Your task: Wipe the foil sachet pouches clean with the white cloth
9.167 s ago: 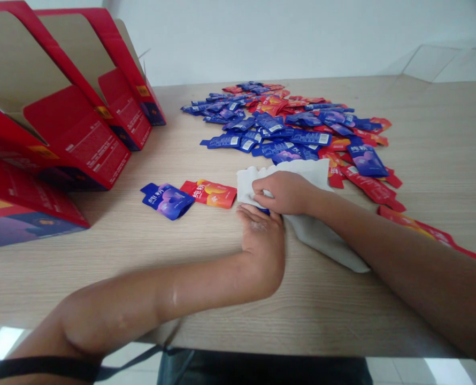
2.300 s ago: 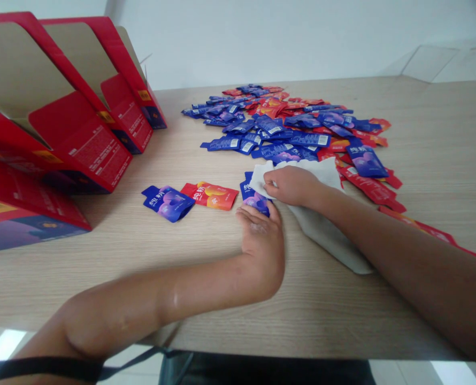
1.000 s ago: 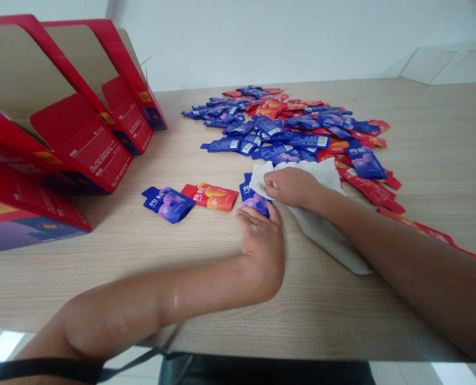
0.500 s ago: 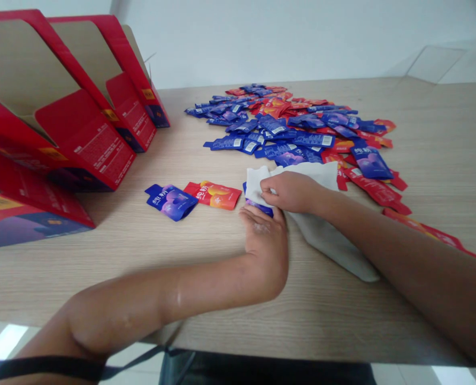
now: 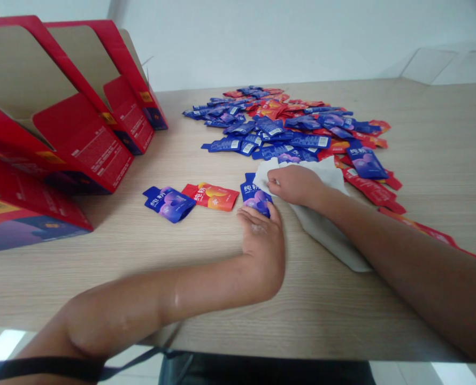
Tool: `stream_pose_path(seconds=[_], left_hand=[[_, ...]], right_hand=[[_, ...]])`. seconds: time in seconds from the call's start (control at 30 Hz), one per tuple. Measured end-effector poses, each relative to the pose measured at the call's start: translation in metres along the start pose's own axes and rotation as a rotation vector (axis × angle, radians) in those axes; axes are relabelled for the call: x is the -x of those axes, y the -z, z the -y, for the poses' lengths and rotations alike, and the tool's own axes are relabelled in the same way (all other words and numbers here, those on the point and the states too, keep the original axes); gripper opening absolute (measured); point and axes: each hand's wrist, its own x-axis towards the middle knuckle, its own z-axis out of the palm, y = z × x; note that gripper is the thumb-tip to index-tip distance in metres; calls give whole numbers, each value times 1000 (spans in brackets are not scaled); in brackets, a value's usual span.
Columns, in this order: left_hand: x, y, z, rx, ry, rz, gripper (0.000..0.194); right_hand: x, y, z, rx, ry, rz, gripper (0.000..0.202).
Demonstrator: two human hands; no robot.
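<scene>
My left hand (image 5: 261,230) is at the lower edge of a blue pouch (image 5: 254,193) with white lettering and purple fruit, holding it against the table with thumb and fingers. Bunched in my right hand (image 5: 294,184) is a white cloth (image 5: 322,230), its upper corner just over the pouch's right side and the rest trailing under my forearm. Left of that pouch, a red pouch (image 5: 216,197) and another blue pouch (image 5: 169,204) lie flat, their ends overlapping. Part of the held pouch is hidden by my fingers and the cloth.
A wide heap of blue and red pouches (image 5: 270,125) spreads over the back of the wooden table (image 5: 174,305). Large open red cartons (image 5: 93,144) stand along the left. Several red pouches (image 5: 374,190) lie to the right, partly behind my right forearm. A clear sheet (image 5: 426,65) leans at the back wall.
My right hand and the cloth have moved slightly right, uncovering more of the blue pouch's front. My left hand keeps its hold. The whole view has shifted a little.
</scene>
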Motion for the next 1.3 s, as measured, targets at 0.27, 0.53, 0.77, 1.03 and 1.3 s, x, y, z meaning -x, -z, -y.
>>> stream_pose_path(seconds=[0.27,0.53,0.77,1.03,1.3], left_hand=[[-1,0,-1,-40,4,-13,52],[0,0,0,-5,29,-48,48],[0,-2,-2,60,40,-51,51],[0,-3,-2,53,37,-52,53],[-2,-1,-1,102,46,-36,49]], right_hand=[[10,18,17,-94,146,-61,30],[7,9,16,-152,196,83,28],[5,7,11,-88,119,60,29],[0,4,1,-18,2,27,35],[11,21,18,-126,167,-25,30]])
